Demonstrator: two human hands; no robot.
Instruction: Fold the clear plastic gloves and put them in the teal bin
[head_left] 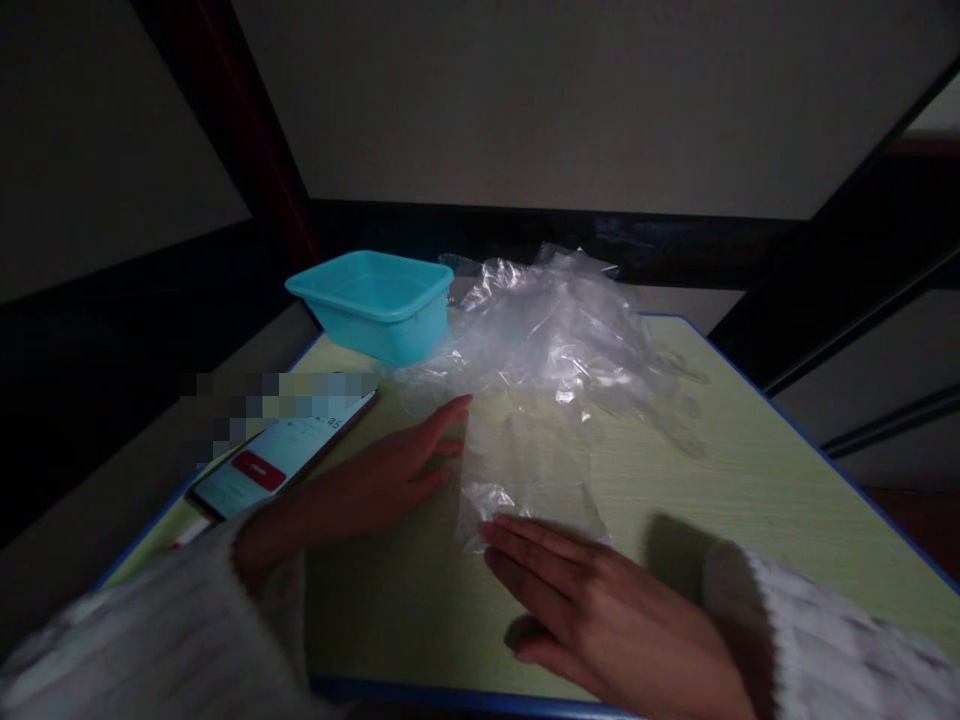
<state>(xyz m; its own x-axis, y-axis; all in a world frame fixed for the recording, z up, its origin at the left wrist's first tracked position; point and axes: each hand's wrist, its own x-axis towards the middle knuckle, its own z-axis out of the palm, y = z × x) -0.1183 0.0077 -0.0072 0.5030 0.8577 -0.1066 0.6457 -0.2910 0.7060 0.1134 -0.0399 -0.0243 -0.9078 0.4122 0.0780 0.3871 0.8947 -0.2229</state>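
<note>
A clear disposable plastic glove (532,460) lies flat on the table in front of me, its far end meeting a loose pile of similar clear plastic gloves (562,325). My right hand (570,590) rests with fingers stretched out flat, the fingertips on the glove's near edge. At the glove's left side is my left hand (394,470), fingers extended and somewhat apart, the tips close to its edge. Whether those tips touch the plastic I cannot tell. Neither hand grips anything.
A turquoise plastic basin (409,335) stands at the table's back left. Near the left edge lies a phone (289,455) with its screen lit, beside my left forearm. The pale table (675,490) has a blue edge, with a wall panel behind it.
</note>
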